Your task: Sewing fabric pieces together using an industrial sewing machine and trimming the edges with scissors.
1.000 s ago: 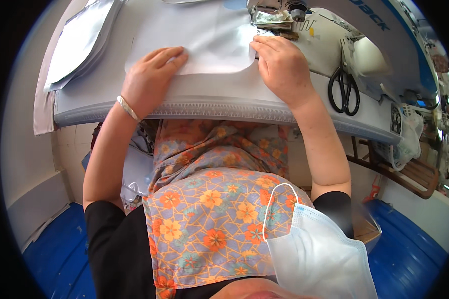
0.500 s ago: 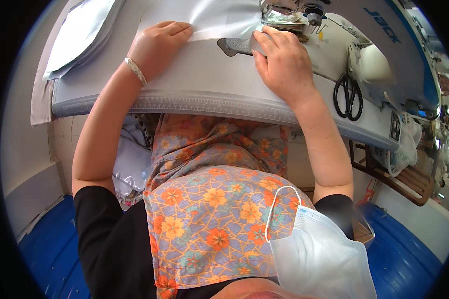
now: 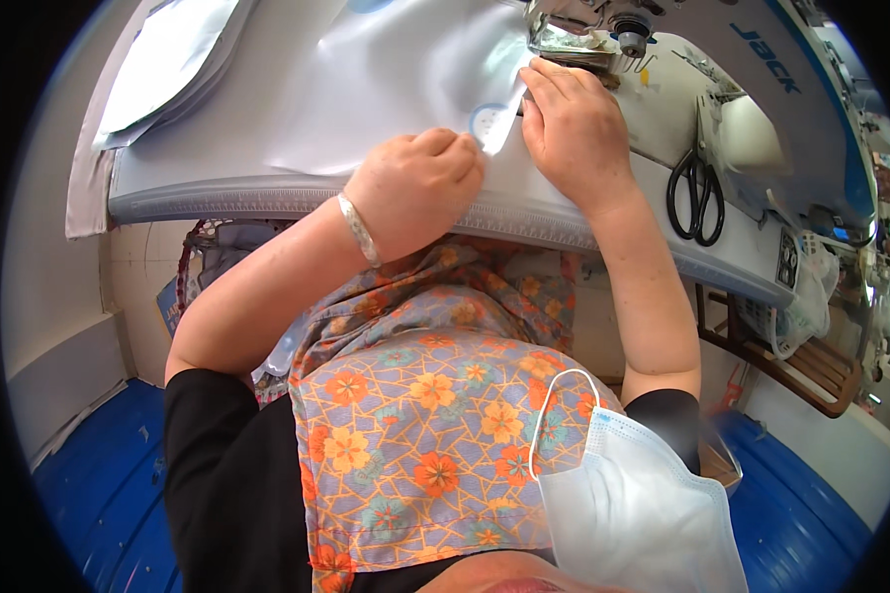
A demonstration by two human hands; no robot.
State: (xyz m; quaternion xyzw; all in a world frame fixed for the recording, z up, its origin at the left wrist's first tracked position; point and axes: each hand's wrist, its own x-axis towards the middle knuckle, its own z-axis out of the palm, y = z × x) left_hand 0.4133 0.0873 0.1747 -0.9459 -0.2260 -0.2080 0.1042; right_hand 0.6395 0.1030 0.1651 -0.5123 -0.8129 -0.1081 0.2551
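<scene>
A glossy white sheet (image 3: 366,94), thin and pliable, lies wavy on the table in front of the sewing machine (image 3: 776,59). I cannot tell if it is plastic or cloth. My left hand (image 3: 417,183), wearing a silver bracelet (image 3: 358,229), is closed on the sheet's near right corner, beside a round blue-and-white print (image 3: 487,125). Just short of the machine's needle area, my right hand (image 3: 581,133) pinches the sheet's right edge between thumb and fingers. Its fingertips are partly hidden.
Black-handled scissors (image 3: 695,188) lie to the right of my right hand. More white sheets (image 3: 168,69) are stacked at the far left. A ruler strip (image 3: 237,200) runs along the table's front edge. A white basket (image 3: 796,296) and a wooden stool (image 3: 811,371) stand lower right.
My left hand has moved right and nearer, from the sheet's left part to its corner. The sheet has spread nearer, showing its blue print and covering the dark plate. My right hand shifted slightly.
</scene>
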